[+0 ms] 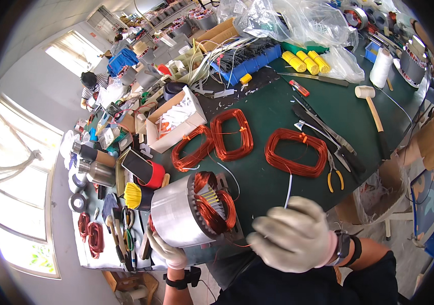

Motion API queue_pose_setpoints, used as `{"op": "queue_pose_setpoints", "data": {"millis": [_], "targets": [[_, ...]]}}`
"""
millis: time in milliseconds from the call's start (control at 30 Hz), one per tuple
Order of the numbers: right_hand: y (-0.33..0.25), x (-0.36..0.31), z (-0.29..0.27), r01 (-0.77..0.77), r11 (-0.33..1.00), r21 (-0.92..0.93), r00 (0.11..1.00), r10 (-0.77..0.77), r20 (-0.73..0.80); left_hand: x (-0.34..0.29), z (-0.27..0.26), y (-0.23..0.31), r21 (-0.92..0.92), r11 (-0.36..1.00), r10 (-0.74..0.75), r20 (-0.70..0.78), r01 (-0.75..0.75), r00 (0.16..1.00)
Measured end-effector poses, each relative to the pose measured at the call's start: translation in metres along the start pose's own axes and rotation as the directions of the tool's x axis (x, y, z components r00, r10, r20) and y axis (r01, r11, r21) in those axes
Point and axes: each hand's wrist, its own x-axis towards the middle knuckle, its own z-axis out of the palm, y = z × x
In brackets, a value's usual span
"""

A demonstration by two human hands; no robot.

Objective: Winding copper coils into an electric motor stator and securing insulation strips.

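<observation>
A silver motor stator (173,206) lies on its side at the near edge of the bench, copper windings (211,206) and thin yellowish strips showing in its open end. My left hand (166,250), in a pale glove, grips its lower left end; some fingers are hidden behind it. Right of the stator is my gloved right hand (290,235), fingers curled and slightly blurred. A thin copper wire (237,245) runs from the stator to its fingertips. Just beyond that hand, a white sleeve (289,190) hangs from a tied copper coil (295,152).
Two more copper coils (232,134) (192,148) lie beyond the stator. Pliers (335,175), long blades (323,124) and a mallet (372,109) are at right. A carton (176,119) of white pieces, a red phone stand (151,173) and a yellow brush (133,195) stand left.
</observation>
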Motion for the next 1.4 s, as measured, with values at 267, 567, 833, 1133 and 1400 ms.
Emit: {"op": "queue_pose_setpoints", "data": {"millis": [267, 567, 833, 1133, 1400], "targets": [[0.005, -0.09, 0.058, -0.118, 0.973, 0.198, 0.832, -0.012, 0.554, 0.039, -0.031, 0.036, -0.611, 0.412, -0.622, 0.353, 0.675, 0.699], [0.013, -0.062, 0.044, -0.369, 0.748, 0.552, 0.923, 0.223, 0.315, 0.085, -0.01, 0.037, -0.214, 0.911, -0.323, 0.164, 0.354, 0.932], [0.08, -0.06, -0.012, -0.422, 0.902, -0.087, 0.906, 0.424, 0.006, 0.046, -0.004, 0.03, 0.039, 0.994, -0.094, -0.086, 0.098, 0.992], [-0.029, -0.051, 0.028, -0.299, 0.766, 0.569, 0.929, 0.099, 0.356, 0.055, -0.047, 0.074, -0.57, 0.448, -0.618, 0.359, 0.689, 0.699], [-0.04, -0.054, 0.083, -0.278, 0.939, 0.204, 0.675, 0.04, 0.737, 0.026, -0.086, 0.079, -0.514, 0.416, -0.649, 0.41, 0.75, 0.641]]}}
